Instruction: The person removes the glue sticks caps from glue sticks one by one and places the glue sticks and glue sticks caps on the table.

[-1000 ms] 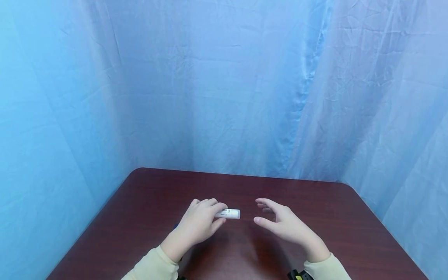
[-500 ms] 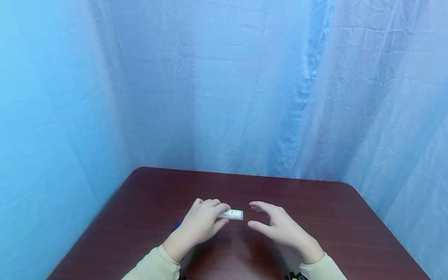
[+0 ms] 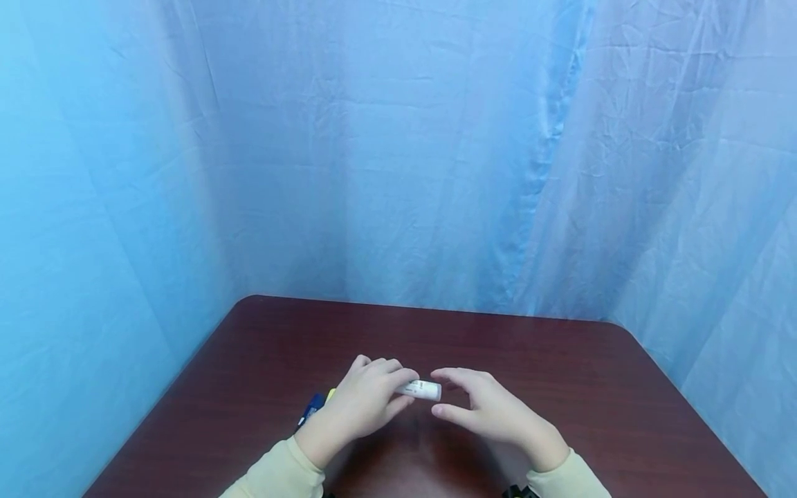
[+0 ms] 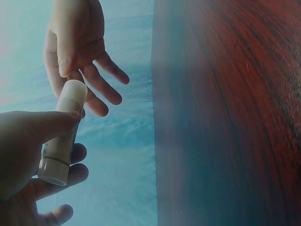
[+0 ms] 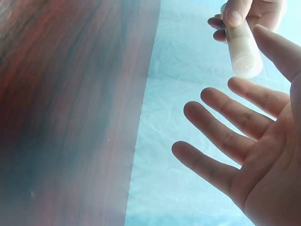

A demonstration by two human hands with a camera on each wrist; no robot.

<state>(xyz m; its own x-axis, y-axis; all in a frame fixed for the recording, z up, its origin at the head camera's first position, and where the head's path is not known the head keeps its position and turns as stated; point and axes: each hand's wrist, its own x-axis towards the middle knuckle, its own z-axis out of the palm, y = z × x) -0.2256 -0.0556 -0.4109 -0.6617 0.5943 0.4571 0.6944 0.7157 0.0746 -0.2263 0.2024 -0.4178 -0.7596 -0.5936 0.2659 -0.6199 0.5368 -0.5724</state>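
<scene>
My left hand holds a white glue stick above the table, pinched between thumb and fingers. Printing shows on its barrel, partly covered by the fingers. In the left wrist view, the glue stick has its pale cap end pointing toward the right hand. My right hand is just right of that end, thumb and fingers spread apart. From the right wrist view, the cap end of the glue stick lies between the right thumb and forefinger, seemingly without contact.
A dark blue object with pale marks lies on the table behind the left wrist, beside a small yellow piece; both are partly hidden. The dark red wooden table is bordered by blue curtains.
Both hands have drawn closer together: the left moved slightly right with the glue stick, the right moved left to its cap end. More of the blue and yellow objects shows now.
</scene>
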